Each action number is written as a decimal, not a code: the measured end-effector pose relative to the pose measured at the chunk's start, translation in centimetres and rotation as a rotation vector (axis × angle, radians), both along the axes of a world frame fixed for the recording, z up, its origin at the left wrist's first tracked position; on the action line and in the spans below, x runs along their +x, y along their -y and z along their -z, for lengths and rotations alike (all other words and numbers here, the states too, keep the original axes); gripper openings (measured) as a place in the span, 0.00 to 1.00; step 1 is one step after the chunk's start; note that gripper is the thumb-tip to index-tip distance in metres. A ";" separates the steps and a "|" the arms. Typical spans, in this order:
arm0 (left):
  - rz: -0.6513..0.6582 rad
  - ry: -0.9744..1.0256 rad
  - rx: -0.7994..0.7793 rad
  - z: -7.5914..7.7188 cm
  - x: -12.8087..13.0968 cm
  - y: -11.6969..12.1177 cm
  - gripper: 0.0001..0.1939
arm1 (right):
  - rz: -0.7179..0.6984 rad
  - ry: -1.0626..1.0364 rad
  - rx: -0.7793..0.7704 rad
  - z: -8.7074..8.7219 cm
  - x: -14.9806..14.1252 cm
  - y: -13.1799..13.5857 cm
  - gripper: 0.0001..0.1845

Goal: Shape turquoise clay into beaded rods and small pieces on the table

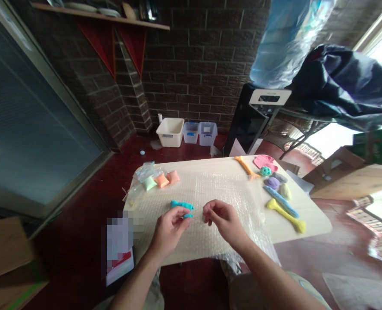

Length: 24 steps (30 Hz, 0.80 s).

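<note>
A small piece of turquoise modelling clay [187, 215] is pinched between the thumb and fingers of my left hand [171, 226]. Just behind that hand, a longer lump of turquoise clay [181, 204] lies on the bubble wrap [232, 193]. My right hand [223, 219] is held a short way to the right, its fingers curled together in a pinch; whatever is between them, if anything, is too small to make out. Both hands are over the front middle of the pale table [310, 217].
Green and orange packets [161, 181] sit at the table's back left beside clear plastic bags [145, 172]. Along the right side are a yellow bone shape [286, 215], a blue stick [281, 201], an orange bone shape [246, 167] and several coloured clay pieces. Plastic bins [170, 133] stand by the wall.
</note>
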<state>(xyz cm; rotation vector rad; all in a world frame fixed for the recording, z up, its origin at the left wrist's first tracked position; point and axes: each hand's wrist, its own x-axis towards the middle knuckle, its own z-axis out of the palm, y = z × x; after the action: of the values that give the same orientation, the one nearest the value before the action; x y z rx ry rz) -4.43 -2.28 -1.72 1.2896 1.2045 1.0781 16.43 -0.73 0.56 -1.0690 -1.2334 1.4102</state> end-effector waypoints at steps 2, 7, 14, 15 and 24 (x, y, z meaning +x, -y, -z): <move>-0.005 -0.005 -0.018 0.3 -0.1 -0.1 0.18 | 0.081 -0.070 -0.035 0.0 0.3 -0.5 0.24; 0.031 -0.025 -0.003 0.6 -0.2 -0.2 0.21 | 0.112 -0.112 -0.137 0.3 0.6 -0.9 0.27; -0.057 -0.012 0.016 0.0 -0.3 -0.9 0.18 | 0.100 -0.002 -0.164 0.5 0.1 -1.0 0.31; -0.080 -0.015 0.023 -0.1 -0.4 -1.1 0.18 | 0.101 0.020 -0.166 0.4 0.1 -1.0 0.31; -0.169 -0.076 0.065 -0.3 -0.7 -1.7 0.19 | 0.122 0.070 -0.189 0.3 0.0 -0.9 0.30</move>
<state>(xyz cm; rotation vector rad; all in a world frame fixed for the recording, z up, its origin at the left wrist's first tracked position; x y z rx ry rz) -5.15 -0.56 -1.46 1.3060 1.3650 1.2077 16.46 0.21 0.21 -1.3112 -1.0803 1.4262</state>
